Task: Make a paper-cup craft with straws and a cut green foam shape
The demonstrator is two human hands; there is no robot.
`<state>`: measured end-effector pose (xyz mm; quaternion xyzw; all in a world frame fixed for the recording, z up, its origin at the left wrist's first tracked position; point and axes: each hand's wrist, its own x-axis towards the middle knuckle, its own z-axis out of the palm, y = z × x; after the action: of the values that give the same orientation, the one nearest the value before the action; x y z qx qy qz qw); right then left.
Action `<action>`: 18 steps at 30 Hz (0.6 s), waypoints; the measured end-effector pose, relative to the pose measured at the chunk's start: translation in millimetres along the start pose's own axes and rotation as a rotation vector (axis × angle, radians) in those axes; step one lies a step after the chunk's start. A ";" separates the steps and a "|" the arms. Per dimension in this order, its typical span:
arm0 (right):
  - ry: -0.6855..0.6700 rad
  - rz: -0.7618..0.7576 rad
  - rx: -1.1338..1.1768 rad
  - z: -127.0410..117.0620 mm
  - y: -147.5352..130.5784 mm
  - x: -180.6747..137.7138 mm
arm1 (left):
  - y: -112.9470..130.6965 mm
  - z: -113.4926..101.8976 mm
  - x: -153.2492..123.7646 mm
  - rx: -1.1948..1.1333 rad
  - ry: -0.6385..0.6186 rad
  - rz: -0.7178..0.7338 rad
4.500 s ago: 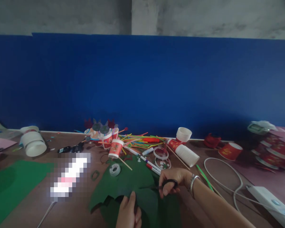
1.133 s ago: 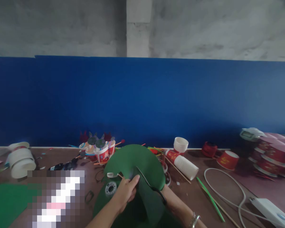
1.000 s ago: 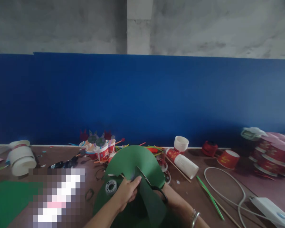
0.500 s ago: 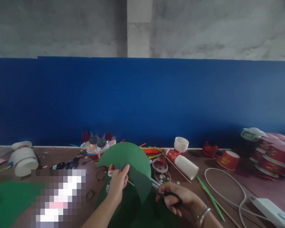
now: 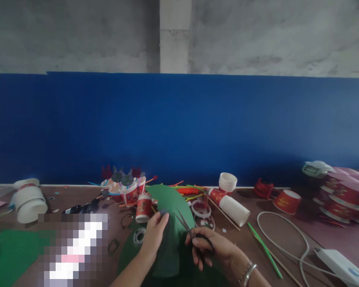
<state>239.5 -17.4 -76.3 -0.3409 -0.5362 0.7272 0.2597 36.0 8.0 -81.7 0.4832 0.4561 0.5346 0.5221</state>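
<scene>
My left hand (image 5: 154,237) is closed on a curved piece of green paper (image 5: 174,202), with the thumb on top near its left edge. My right hand (image 5: 218,248) has its fingers through the black handles of a pair of scissors (image 5: 184,224). The blades are a little apart, pointing up and left over the paper. Beneath lies a larger dark green sheet (image 5: 128,259). A red paper cup (image 5: 143,208) and a roll of tape (image 5: 139,236) sit left of the paper.
Decorated cups (image 5: 128,192) stand at the back left. White cups in a stack (image 5: 235,209) lie at right, beside a tape ring (image 5: 201,208) and green strips (image 5: 266,251). A white cable (image 5: 283,215) runs to a power strip (image 5: 342,263). Red tubs (image 5: 350,195) are piled far right.
The green paper has turned, now narrower and curving downward, uncovering the red cup and tape roll. My right hand has moved left, with the scissor blades now over the paper.
</scene>
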 end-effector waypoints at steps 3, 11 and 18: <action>-0.052 0.007 0.040 2.9 0.1 0.1 | -1.6 1.4 -0.5 0.009 0.034 0.008; 0.075 -0.062 0.051 17.1 -1.9 9.0 | 4.1 7.1 -8.7 -0.042 -0.008 -0.023; 0.240 -0.124 -0.073 33.5 -7.5 25.6 | 12.0 8.9 -12.4 -0.208 -0.115 -0.172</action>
<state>197.4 -16.4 -68.2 -0.4008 -0.5476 0.6438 0.3537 43.2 -5.1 -69.3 0.4154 0.4072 0.5040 0.6384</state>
